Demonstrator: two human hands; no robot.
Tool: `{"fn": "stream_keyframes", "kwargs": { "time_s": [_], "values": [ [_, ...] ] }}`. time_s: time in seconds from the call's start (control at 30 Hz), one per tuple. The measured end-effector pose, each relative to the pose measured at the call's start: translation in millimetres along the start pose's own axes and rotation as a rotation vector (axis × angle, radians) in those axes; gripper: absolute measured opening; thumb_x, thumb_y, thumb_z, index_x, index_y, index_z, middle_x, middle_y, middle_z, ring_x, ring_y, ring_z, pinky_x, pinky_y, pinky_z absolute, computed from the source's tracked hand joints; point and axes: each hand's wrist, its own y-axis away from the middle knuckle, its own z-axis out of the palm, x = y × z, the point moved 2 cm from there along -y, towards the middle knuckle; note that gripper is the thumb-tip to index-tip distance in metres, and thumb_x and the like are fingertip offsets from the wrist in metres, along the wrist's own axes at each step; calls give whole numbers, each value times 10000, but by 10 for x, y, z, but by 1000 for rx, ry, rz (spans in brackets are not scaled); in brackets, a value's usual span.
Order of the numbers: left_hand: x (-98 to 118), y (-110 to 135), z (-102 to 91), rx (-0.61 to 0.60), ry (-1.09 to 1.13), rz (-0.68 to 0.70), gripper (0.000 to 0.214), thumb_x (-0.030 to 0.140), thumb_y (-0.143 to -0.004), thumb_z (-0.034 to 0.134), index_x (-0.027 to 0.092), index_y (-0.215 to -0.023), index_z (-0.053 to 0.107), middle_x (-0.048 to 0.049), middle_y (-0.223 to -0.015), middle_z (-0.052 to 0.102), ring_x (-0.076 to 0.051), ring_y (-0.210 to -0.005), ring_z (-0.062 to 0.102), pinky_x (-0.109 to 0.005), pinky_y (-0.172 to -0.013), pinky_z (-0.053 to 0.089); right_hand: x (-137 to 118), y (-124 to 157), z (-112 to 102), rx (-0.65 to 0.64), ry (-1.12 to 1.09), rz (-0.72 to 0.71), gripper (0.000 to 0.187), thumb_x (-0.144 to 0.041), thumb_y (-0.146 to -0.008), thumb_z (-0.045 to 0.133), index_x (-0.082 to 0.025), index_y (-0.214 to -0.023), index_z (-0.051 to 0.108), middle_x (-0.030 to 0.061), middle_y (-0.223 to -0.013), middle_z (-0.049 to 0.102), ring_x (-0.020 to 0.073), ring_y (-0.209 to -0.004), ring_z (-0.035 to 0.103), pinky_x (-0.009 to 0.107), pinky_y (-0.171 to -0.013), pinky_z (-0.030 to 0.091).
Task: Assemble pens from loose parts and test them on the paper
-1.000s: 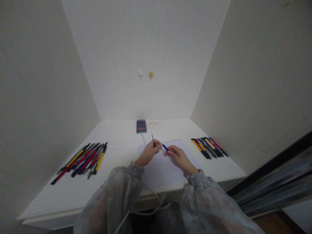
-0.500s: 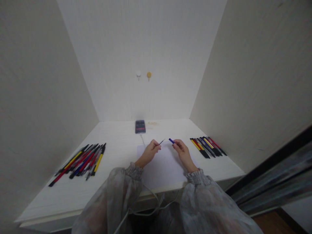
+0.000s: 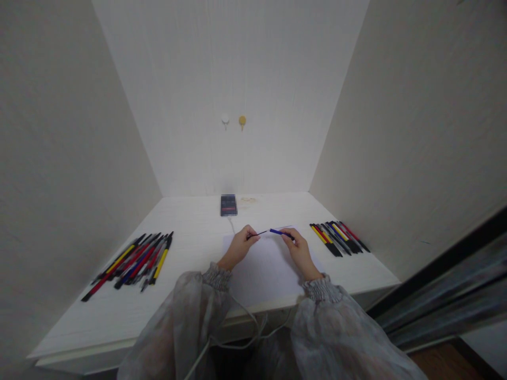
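Between the closed fingertips of my left hand [image 3: 241,246] is a thin dark pen refill [image 3: 260,233], its pale tip pointing right. My right hand [image 3: 298,249] pinches a blue pen barrel [image 3: 277,231] whose dark end shows past the fingers. The refill's tip and the barrel's left end face each other almost in line, very close together; whether they touch I cannot tell. Both hands are above a white sheet of paper [image 3: 266,274] on the white desk [image 3: 190,221].
A loose pile of pens and markers [image 3: 137,258] lies on the left. On the right, more pens [image 3: 340,238] lie side by side in a slanted row. A phone [image 3: 228,205] with a white cable [image 3: 232,226] rests by the back wall. Walls rise on three sides.
The blue barrel has turned nearer to level and shifted left, toward the refill. The refill has tilted flatter, and the gap between the two has narrowed.
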Motion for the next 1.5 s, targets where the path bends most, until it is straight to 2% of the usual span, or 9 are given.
{"fn": "stream_keyframes", "kwargs": {
  "time_s": [0.27, 0.5, 0.6, 0.73, 0.87, 1.03, 1.17, 1.3, 1.5],
  "values": [
    [10, 22, -31, 41, -236, 99, 30, 221, -704, 517, 192, -703, 513, -6, -690, 535, -159, -695, 473, -277, -663, 347, 54, 25, 23, 2, 183, -134, 190, -283, -789, 471, -211, -866, 629, 73, -861, 608, 204, -846, 522, 385, -791, 402],
    [-3, 16, -54, 69, -242, 97, 27, 206, -686, 549, 195, -680, 525, -15, -693, 541, -171, -704, 476, -295, -693, 349, 75, 27, 31, -14, 247, -178, 185, -270, -797, 472, -216, -866, 635, 67, -824, 599, 200, -814, 513, 369, -756, 407],
    [-22, 14, -34, 34, -242, 115, 32, 198, -679, 559, 194, -698, 534, -19, -715, 547, -177, -729, 484, -308, -720, 360, 78, 29, 57, -52, 294, -204, 186, -255, -800, 473, -210, -860, 643, 68, -786, 593, 200, -789, 506, 366, -738, 402],
    [-74, 22, 25, -17, -225, 156, 105, 167, -684, 548, 190, -786, 533, -30, -799, 547, -178, -794, 493, -320, -762, 377, 50, 44, 101, -119, 324, -228, 188, -256, -802, 475, -224, -878, 644, 64, -766, 583, 202, -782, 500, 364, -721, 401],
    [-116, 30, 45, 7, -227, 165, 209, 124, -685, 529, 180, -882, 486, -38, -857, 516, -165, -801, 494, -309, -740, 403, -2, 67, 110, -133, 310, -236, 211, -266, -814, 455, -219, -912, 636, 71, -774, 571, 205, -792, 497, 367, -723, 409],
    [-69, 36, 25, 3, -295, 263, 100, 105, -692, 513, 169, -760, 477, -24, -807, 470, -146, -770, 466, -288, -708, 407, -8, 78, 122, -158, 297, -276, 217, -231, -814, 447, -198, -949, 613, 77, -813, 542, 196, -817, 488, 351, -734, 421],
    [-55, 35, 20, -10, -313, 279, 97, 81, -696, 505, 159, -744, 474, -17, -796, 471, -136, -763, 456, -286, -707, 403, 36, 82, 143, -180, 309, -301, 220, -219, -816, 445, -195, -963, 606, 68, -831, 517, 172, -787, 492, 312, -693, 431],
    [-73, 32, 34, -38, -312, 275, 104, 62, -697, 496, 154, -742, 477, -16, -796, 475, -130, -763, 457, -283, -712, 403, 52, 88, 146, -192, 429, -315, 215, -232, -819, 453, -203, -954, 617, 60, -807, 539, 168, -754, 499, 313, -672, 397],
    [-56, 43, 48, -64, -302, 291, 99, 63, -703, 489, 154, -738, 477, -17, -794, 473, -130, -766, 458, -282, -722, 401, -16, 99, 131, -256, 547, -337, 213, -227, -833, 445, -185, -950, 618, 62, -812, 587, 165, -785, 509, 351, -759, 297]
  ]
}}
